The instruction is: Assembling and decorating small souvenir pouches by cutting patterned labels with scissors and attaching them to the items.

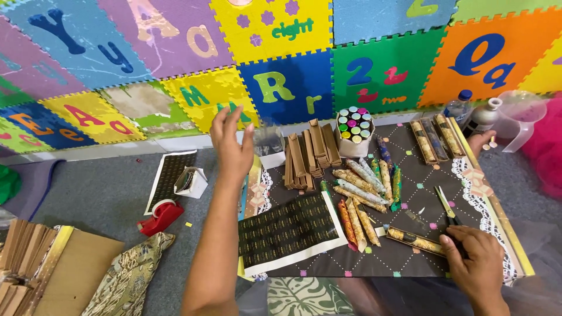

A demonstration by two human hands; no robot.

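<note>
On floor, dark board (374,257) holds wrapped rolls (360,190). Step looks like: picking next piece for wrapping. Left hand (233,143) raised at 11 o'clock, fingers spread wide, holding nothing, near small clear cup (270,143). Right hand (477,257) at 4 o'clock, fingers curled, pressing down on long boxed roll (413,240), beside scissors (448,208). Next move needs steady reach.

A grey carpeted floor (105,193) carries a dark patterned board (410,199), a red tape dispenser (161,216), a sticker sheet (170,172) and, seemingly, stacked cardboard (35,263).
</note>
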